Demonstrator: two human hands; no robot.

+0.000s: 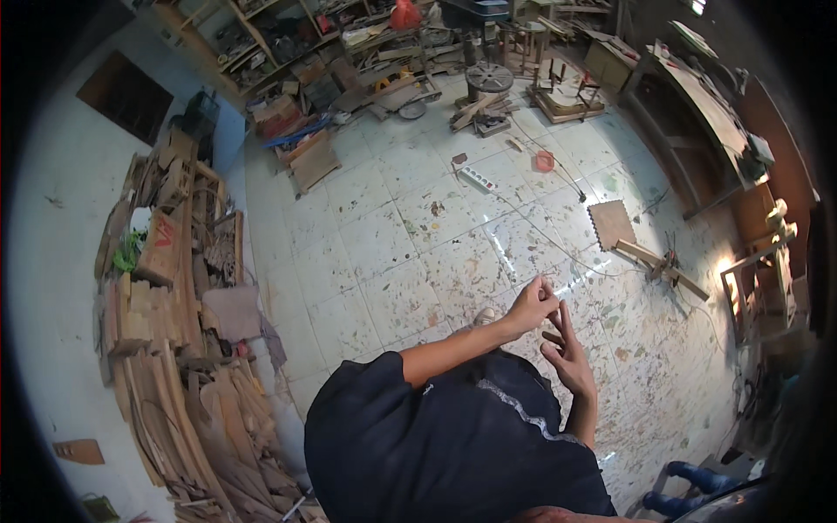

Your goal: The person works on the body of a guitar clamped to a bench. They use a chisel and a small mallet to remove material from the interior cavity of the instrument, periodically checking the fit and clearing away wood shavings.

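Observation:
Both of my hands are raised in front of my dark shirt, close together above the tiled floor. My left hand [534, 308] is closed in a pinch, its fingertips near the tip of my right index finger. Whatever the pinch holds, if anything, is too small to make out against the bright floor. My right hand [571, 362] is just below and to the right, index finger stretched up and thumb held apart from it. Nothing shows clearly between its fingers.
Wood pieces [166, 401] are stacked along the left wall. On the floor lie a white power strip [477, 179] with a trailing cable, a red tray [545, 161], a brown scalloped-edge board [609, 225] and a wooden bar clamp [663, 268]. Wooden furniture [671, 131] stands right.

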